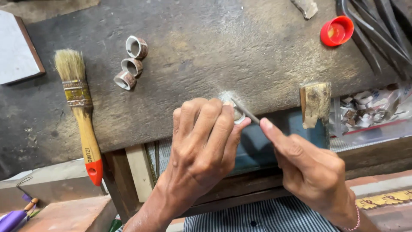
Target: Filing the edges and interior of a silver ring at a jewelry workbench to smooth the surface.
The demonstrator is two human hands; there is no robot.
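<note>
At the front edge of the desk (193,56), the left hand (206,146) is closed around a small metal ring (238,115), pressing it against the wood. The right hand (309,167) pinches a thin file (245,111), whose tip lies on the ring. Pale dust (227,95) sits just beside the ring, so I judge that some filing is already done. Three similar rings (131,63) lie well apart, near a brush (79,107). More metal pieces wait in a clear bag (369,109) on the right, near a red cap (337,31); I cannot tell which of them are finished.
</note>
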